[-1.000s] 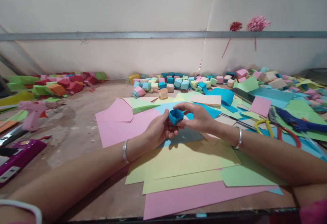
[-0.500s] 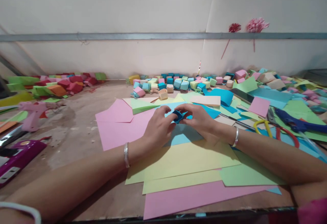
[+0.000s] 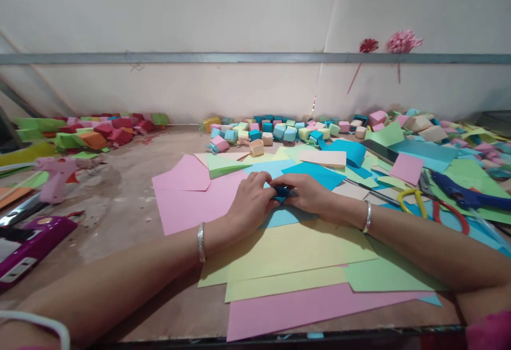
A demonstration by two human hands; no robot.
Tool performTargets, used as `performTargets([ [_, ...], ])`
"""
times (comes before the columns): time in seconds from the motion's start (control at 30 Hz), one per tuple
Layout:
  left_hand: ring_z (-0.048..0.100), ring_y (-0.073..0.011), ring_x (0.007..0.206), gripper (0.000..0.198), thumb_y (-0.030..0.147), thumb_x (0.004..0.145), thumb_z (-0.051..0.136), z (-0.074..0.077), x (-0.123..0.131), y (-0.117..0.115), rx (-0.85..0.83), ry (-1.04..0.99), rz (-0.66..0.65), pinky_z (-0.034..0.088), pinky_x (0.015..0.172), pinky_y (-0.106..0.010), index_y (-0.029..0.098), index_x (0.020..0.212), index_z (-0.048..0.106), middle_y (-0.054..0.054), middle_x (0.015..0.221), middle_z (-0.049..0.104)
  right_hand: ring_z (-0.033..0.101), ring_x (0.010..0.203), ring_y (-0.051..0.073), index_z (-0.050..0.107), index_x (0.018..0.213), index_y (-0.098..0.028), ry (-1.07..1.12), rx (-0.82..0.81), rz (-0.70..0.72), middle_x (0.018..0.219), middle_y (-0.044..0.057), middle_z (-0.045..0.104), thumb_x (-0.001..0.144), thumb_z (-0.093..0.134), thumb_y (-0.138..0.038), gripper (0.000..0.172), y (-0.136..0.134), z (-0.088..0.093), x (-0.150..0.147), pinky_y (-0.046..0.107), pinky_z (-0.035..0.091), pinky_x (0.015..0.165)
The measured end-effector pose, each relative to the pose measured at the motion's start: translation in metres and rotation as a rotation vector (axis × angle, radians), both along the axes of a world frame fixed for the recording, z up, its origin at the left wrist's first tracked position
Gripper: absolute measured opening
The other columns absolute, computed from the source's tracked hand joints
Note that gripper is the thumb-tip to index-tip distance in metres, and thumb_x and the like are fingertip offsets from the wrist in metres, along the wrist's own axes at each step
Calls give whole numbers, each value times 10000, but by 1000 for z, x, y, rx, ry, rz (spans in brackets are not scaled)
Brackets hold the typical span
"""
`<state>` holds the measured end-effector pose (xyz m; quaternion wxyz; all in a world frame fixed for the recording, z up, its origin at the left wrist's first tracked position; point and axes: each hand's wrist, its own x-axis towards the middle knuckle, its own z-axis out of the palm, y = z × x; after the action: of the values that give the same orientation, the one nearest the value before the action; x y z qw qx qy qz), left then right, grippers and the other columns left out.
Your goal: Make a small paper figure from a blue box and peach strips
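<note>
Left hand (image 3: 252,201) and right hand (image 3: 306,194) both pinched on the small blue paper piece (image 3: 282,192), one per side, fingers curled in, only about the piece's width between them. Piece sits at the fingertips, midway between the hands. Fingers cover most of it, so can't read its full shape or exact contact points. It's over the light blue sheet (image 3: 286,217); can't tell if touching. Yellow sheets (image 3: 295,249) just nearer the person, pink sheet (image 3: 199,209) beside the left hand, pink glue gun (image 3: 57,177) well apart on the left.
</note>
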<state>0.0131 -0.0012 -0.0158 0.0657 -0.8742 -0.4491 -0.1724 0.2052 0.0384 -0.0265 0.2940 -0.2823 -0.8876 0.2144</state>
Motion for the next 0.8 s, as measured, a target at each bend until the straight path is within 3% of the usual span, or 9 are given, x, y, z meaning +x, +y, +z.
performTargets([
  [0.13,508,-310,1071,96,215,836,631,-2,0,-3,-2,-4,34,458,841,-457,157,875,698,-134,1201,555,559,1189,284,552,1191,-179,-91,210,-80,1365,148,548,708,647,-105,498,-6,1,0,415,494,927],
  [0.2,496,-327,1110,126,195,838,604,-4,0,-4,-1,-11,40,462,864,-481,158,929,684,-142,1229,544,516,1238,319,583,1098,-169,-144,347,-81,1423,180,482,718,619,-99,388,-9,0,-1,459,484,938],
  [0.3,492,-340,1129,139,170,827,587,-6,1,-6,-2,-37,36,468,877,-509,156,948,653,-155,1242,530,529,1215,315,633,931,-167,-157,454,-53,1370,178,528,779,537,-86,196,-10,-4,-1,463,485,926],
  [0.47,445,-312,1209,274,73,821,512,-5,1,-7,84,-205,-9,457,938,-494,166,1077,537,-158,1308,447,621,1034,246,653,913,-175,-76,374,-171,1190,131,633,810,469,-53,243,-1,-8,2,373,527,817],
  [0.57,482,-269,1147,315,1,800,454,-4,0,-8,152,-301,-25,471,906,-435,154,1073,494,-149,1213,501,637,954,219,645,884,-173,-19,326,-251,1075,106,665,804,483,-37,226,7,-7,5,350,528,809],
  [0.7,566,-206,819,166,55,845,452,-5,3,-8,4,-129,-148,476,718,-344,175,869,565,-60,866,604,616,1026,225,658,916,-176,22,284,-308,1083,104,654,759,494,8,292,12,-8,7,357,513,877],
  [0.8,587,-202,823,177,124,894,450,-8,6,-6,-63,-24,-221,479,742,-343,171,840,612,-64,856,630,582,1094,225,662,1006,-177,24,291,-287,1150,115,619,727,469,43,405,12,-12,6,362,501,915],
])
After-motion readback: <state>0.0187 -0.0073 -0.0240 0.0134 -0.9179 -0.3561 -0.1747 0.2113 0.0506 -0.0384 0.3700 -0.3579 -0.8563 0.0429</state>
